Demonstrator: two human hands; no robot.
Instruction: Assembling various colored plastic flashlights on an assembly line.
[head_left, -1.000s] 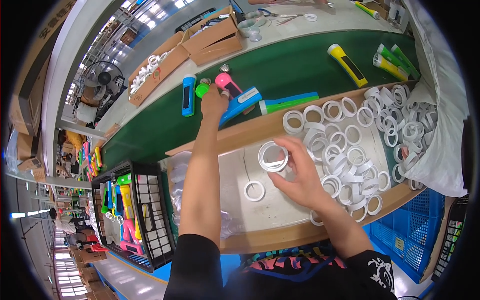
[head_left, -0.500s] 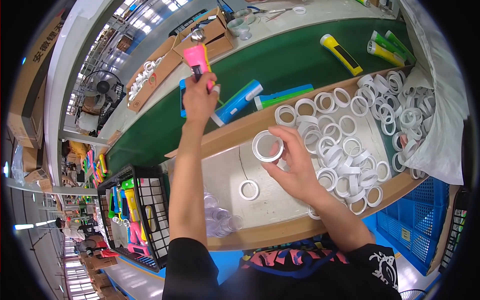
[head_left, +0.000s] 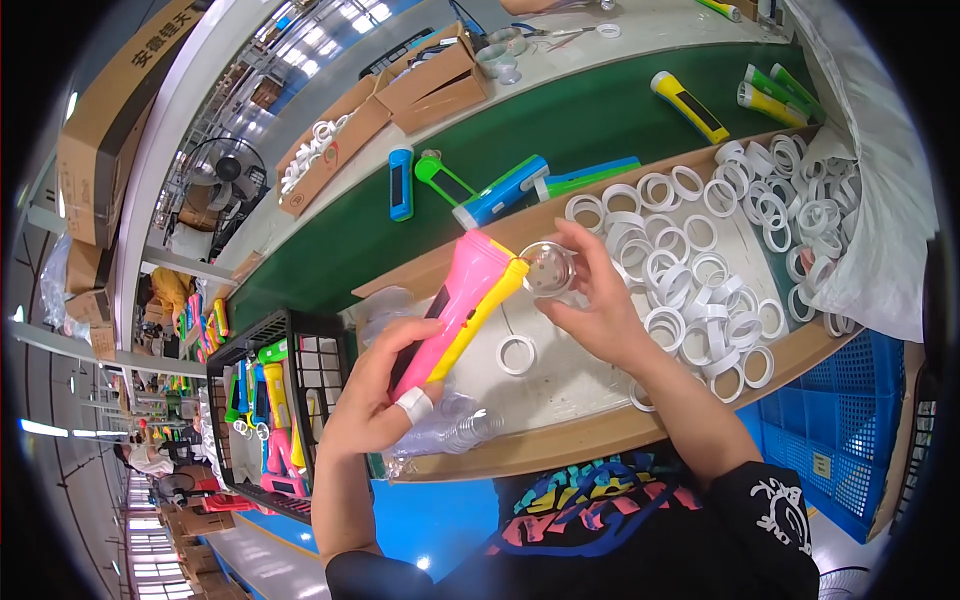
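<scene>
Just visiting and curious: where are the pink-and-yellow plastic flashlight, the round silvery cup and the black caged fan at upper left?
Pink-and-yellow plastic flashlight (head_left: 461, 302): head view, its pink side.
Round silvery cup (head_left: 549, 269): head view, inner face.
Black caged fan (head_left: 228, 169): head view, hub.

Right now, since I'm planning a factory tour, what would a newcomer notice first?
Probably the pink-and-yellow flashlight in the left hand, near the centre, beside a shiny round part at the right hand. Next, the white rings crowding the cardboard tray at right, then other flashlights on the green surface beyond.
</scene>
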